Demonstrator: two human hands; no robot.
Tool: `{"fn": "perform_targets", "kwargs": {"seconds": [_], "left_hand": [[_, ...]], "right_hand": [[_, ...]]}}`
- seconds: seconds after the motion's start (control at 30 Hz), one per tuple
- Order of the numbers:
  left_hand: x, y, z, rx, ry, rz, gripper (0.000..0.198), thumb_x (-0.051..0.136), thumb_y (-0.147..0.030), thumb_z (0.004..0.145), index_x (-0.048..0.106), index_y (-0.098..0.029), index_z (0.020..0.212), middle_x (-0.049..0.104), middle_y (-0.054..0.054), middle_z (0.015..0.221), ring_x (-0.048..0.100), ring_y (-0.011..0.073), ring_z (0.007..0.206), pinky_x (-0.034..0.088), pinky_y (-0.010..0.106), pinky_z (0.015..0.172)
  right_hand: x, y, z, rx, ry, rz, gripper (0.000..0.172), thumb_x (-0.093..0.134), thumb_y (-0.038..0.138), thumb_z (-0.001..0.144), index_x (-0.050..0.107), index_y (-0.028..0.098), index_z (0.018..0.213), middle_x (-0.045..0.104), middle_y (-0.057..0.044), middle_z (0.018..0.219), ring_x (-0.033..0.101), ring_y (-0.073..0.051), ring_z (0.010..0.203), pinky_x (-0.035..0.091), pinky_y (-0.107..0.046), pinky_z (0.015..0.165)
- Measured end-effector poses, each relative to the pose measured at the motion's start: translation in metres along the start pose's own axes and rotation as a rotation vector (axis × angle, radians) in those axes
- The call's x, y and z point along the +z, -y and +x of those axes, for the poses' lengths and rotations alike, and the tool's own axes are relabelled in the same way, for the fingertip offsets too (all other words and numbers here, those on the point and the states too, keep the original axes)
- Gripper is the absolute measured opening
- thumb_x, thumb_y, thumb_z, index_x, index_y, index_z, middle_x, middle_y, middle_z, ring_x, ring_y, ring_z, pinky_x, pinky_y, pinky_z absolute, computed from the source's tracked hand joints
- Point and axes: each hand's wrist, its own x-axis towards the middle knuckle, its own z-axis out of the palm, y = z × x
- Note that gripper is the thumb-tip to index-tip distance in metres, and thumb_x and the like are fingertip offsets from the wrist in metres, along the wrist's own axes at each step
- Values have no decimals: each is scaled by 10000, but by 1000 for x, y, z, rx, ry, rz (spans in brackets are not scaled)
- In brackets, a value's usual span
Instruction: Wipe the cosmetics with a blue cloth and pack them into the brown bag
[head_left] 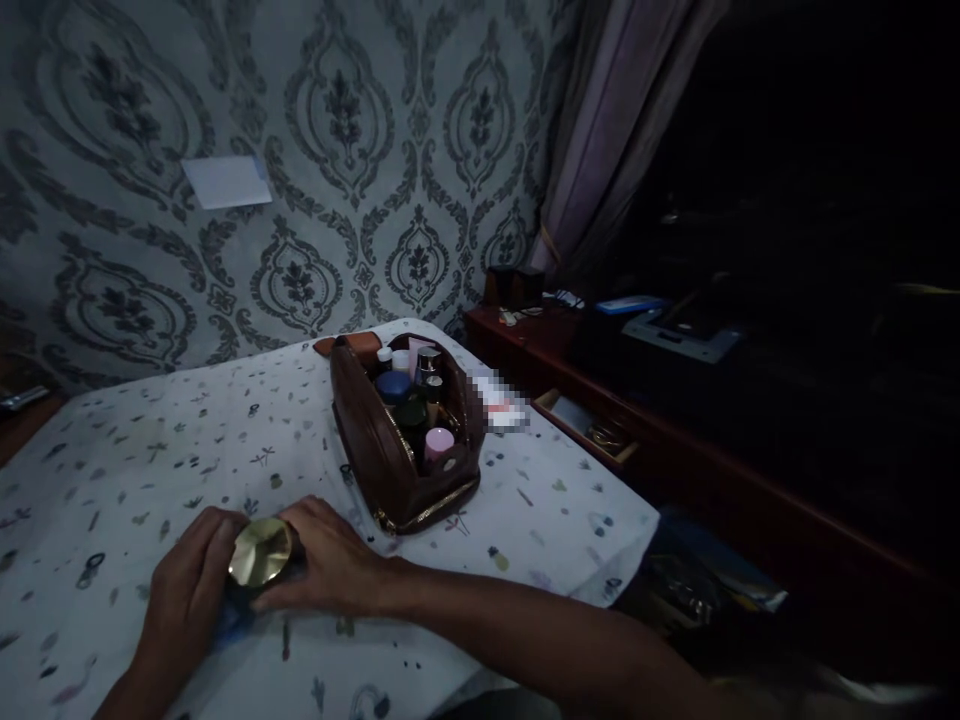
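Note:
Between my two hands, low over the patterned white cloth, is a jar with a shiny gold faceted lid. My left hand wraps its left side, and my right hand grips it from the right, thumb in front. The jar's body is mostly hidden by my fingers; something bluish shows just below it. Ahead and to the right stands a brown cosmetic bag, unzipped. Inside are several containers, among them a jar with a blue lid and one with a pink lid.
An orange-brown item lies behind the bag. At the right is a dark red desk with an open drawer beside the cloth's edge. A patterned wall rises behind, with a white card on it.

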Motion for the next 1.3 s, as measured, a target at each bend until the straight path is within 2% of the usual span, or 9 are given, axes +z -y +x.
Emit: {"fn": "perform_targets", "kwargs": {"seconds": [0.2,0.33,0.43,0.6,0.83,0.93,1.07,1.2,1.3], "left_hand": [[-7,-3,4,41,-27,58,352,416,-489,973,643,-225,1015,712,22,941,684,183,814,529,261,697],[-5,-10,7,159,116,-1,389,462,-478,954,610,-237,1223,699,58,1196,675,229,1076,530,317,905],[-4,-17,10,131,180,-50,400,465,-489,944,643,-209,1167,733,75,1129,703,233,1021,551,316,867],[2,-23,10,-81,39,-106,407,393,-480,972,671,-183,976,753,53,885,712,204,842,558,296,764],[5,-22,2,-76,-29,-71,345,471,-442,960,672,-188,840,744,36,816,707,178,763,548,257,709],[2,-23,2,11,-16,43,293,523,-437,937,685,-204,867,761,30,829,720,181,737,560,256,694],[-1,-25,3,273,0,171,191,535,-333,934,677,-210,899,756,27,797,717,162,678,571,230,679],[-3,-20,-2,476,76,172,235,495,-197,921,646,-216,1100,749,77,1077,734,184,949,581,249,853],[-4,-9,-11,450,174,178,343,488,-224,918,615,-254,1235,651,91,1337,667,222,1166,555,309,979]], "right_hand": [[2,3,1,-15,65,28,578,852,461,688,562,204,1117,637,-46,1071,627,-246,994,518,-347,836],[1,3,1,-18,41,62,523,859,346,689,565,185,1090,649,-57,1093,629,-249,1009,507,-349,863],[1,4,0,-52,19,87,510,828,342,735,554,180,1134,641,-71,1129,617,-260,1066,495,-374,910],[2,7,-2,-68,86,0,586,821,308,724,518,167,1205,615,-108,1183,572,-300,1152,492,-422,942],[5,5,0,-47,92,-16,602,800,315,752,512,152,1255,614,-124,1226,557,-300,1186,476,-429,983],[6,2,3,-78,69,2,668,837,300,711,519,145,1278,629,-124,1223,570,-295,1173,468,-415,984],[9,-2,8,-77,48,-53,644,871,306,659,575,151,1210,662,-104,1154,601,-288,1111,474,-390,949],[13,-5,10,-80,34,-155,580,857,351,662,613,127,1138,682,-114,1093,635,-282,1038,484,-373,927],[16,-8,10,-127,20,-176,535,843,369,671,628,142,1105,696,-101,1088,651,-271,1023,481,-352,935]]}}
